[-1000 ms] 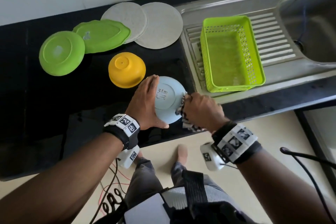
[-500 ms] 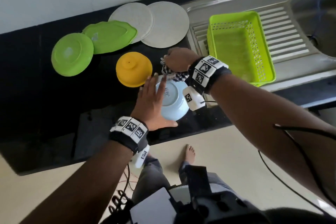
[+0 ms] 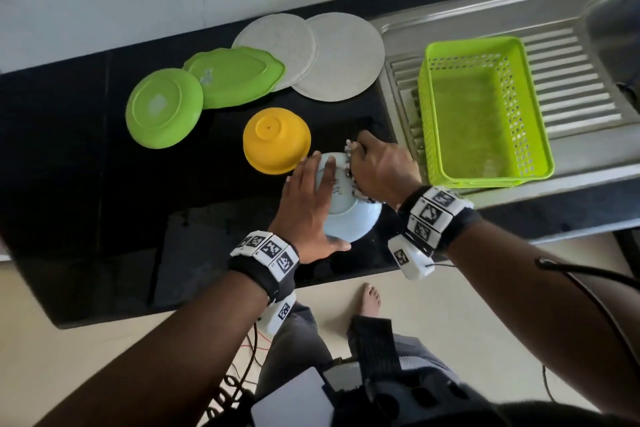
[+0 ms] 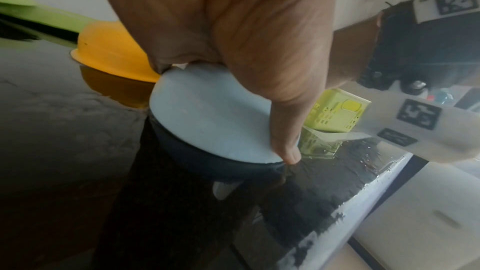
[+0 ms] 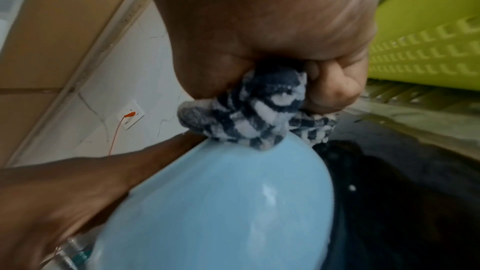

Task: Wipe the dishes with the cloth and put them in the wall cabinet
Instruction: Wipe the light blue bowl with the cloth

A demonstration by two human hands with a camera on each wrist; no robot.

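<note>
- Your left hand (image 3: pixel 306 208) steadies the pale blue bowl (image 3: pixel 349 215), which sits upside down at the front of the black counter (image 3: pixel 104 166). The palm and straight fingers lie over its base, and the thumb runs down the near side to the rim.
- Your right hand (image 3: pixel 379 170) is clenched round the bunched checked cloth (image 5: pixel 249 114) and presses it against the bowl's outer wall on the far side.
- Press down with the flat left hand so the rim stays planted. The counter looks wet near its front edge, so I judge the bowl could skid.
- Work the cloth round the whole outer wall and turn the bowl under your palm rather than reaching across your own wrist.
- Open the cloth a little: a tight wad meets the curve at one small spot only.
- The inside is not visible from here, so flip the bowl and dry it before carrying it up to the cabinet.
- Mind the yellow bowl (image 3: pixel 276 140) just beside your left fingertips.
- The green plates (image 3: pixel 162 107) and grey plates (image 3: pixel 343 55) lie face down behind, waiting.
</note>
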